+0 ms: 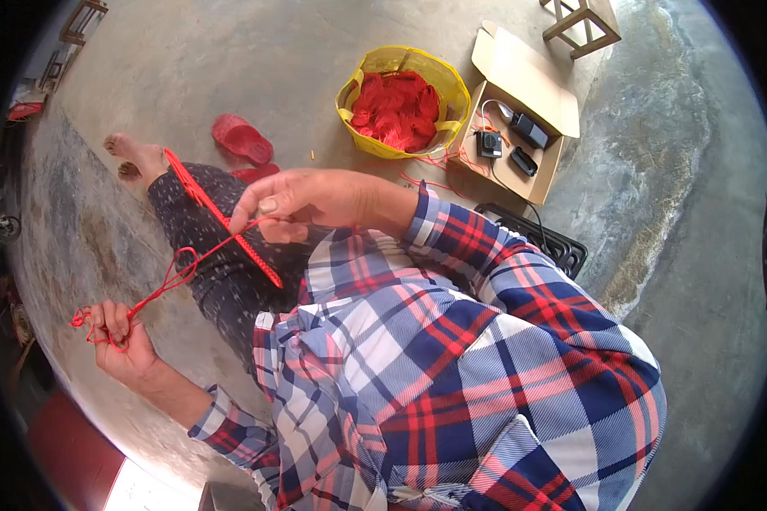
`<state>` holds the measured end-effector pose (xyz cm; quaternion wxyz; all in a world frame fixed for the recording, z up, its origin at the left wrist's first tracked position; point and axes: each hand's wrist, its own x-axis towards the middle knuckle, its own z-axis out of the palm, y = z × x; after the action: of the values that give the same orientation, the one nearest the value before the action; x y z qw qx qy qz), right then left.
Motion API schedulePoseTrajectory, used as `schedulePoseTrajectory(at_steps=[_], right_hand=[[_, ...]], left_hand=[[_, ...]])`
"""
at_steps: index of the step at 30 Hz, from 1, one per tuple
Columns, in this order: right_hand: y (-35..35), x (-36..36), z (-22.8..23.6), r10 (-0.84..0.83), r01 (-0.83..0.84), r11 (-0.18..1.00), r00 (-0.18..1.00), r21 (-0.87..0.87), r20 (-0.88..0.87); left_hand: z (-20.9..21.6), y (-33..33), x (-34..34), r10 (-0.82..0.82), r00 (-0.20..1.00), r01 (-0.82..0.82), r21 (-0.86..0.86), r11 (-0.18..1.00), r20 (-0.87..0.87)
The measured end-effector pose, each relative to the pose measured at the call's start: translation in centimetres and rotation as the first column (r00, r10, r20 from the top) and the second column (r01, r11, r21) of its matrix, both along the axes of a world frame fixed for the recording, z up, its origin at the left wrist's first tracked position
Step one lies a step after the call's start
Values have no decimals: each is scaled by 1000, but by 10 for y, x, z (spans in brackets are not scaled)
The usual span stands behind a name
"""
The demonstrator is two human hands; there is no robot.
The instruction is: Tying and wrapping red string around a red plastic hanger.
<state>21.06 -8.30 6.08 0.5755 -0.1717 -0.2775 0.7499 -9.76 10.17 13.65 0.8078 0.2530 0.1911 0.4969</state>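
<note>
My left hand, low at the left, is closed around a small bundle of red cord. From there the cord runs taut, with a loose loop midway, up to my right hand. My right hand pinches the cord between thumb and fingers, beside a narrow red braided band. The band slants across my dark, speckled trouser leg. Its far strands reach my bare foot; how they are fastened there is unclear. The band's near end points toward my plaid shirt.
A yellow basket holding red cord stands ahead. Loose strands trail from it toward an open cardboard box with black devices and cables. Red clogs lie beside my leg. A wooden stool and a black rack are to the right.
</note>
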Motion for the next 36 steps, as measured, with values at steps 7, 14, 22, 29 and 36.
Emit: schedulePoseTrajectory(at_steps=[7, 14, 22, 29, 36], right_hand=[[21, 42, 9, -276, 268, 960, 953, 77, 127], [29, 34, -13, -221, 222, 974, 975, -45, 26], [62, 5, -40, -94, 289, 921, 815, -260, 572], [69, -22, -30, 289, -90, 952, 587, -294, 756], [64, -21, -32, 413, -216, 908, 602, -359, 683]], left_hand=[[-11, -33, 31, 32, 992, -41, -67, 997, -125], [-7, -43, 45, 34, 959, 10, 154, 988, -281], [-19, -68, 46, 270, 443, 491, 483, 725, -855], [-66, -86, 64, 367, 160, 807, 335, 485, -916], [-92, -89, 95, 377, 185, 529, 415, 740, -908]])
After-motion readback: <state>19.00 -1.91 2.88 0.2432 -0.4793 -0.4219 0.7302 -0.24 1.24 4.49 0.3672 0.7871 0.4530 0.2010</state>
